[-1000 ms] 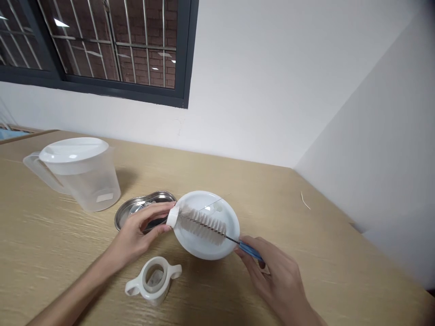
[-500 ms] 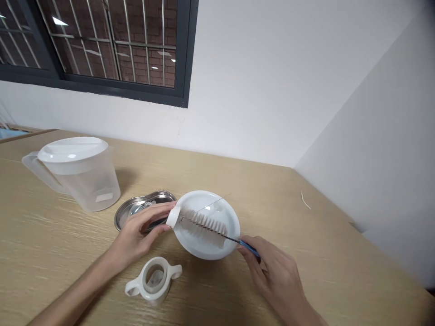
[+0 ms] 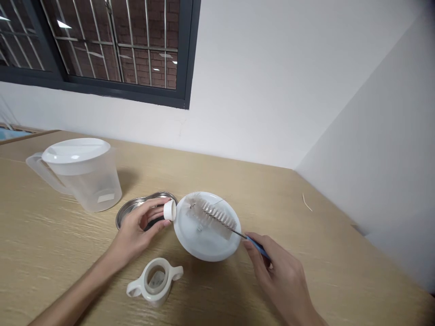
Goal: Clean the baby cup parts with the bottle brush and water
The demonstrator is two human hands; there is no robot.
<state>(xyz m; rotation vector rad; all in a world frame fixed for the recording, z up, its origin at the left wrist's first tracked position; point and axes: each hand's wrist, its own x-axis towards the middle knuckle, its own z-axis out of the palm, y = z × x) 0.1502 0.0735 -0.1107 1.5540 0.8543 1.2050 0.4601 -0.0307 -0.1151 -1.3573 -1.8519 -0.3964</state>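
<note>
My left hand (image 3: 141,228) pinches a small white cap (image 3: 169,211) between fingers and thumb, its open end facing right. My right hand (image 3: 277,267) is closed round the blue handle of a bottle brush (image 3: 217,216). The brush's pale bristles lie over a white bowl (image 3: 205,253) with liquid in it, their tip apart from the cap. In front of the left hand stands a white two-handled cup piece (image 3: 155,281) with something clear inside. Behind the left hand, partly hidden, is a kidney-shaped steel tray (image 3: 124,215).
A translucent pitcher (image 3: 90,181) with a white lid stands at the left on the wooden table (image 3: 322,258). A thin pale strip (image 3: 306,202) lies at the right. A wall and a barred window (image 3: 115,50) rise behind the table.
The brush has moved right and its tip has come away from the cap. The left hand has turned the cap so its opening shows more.
</note>
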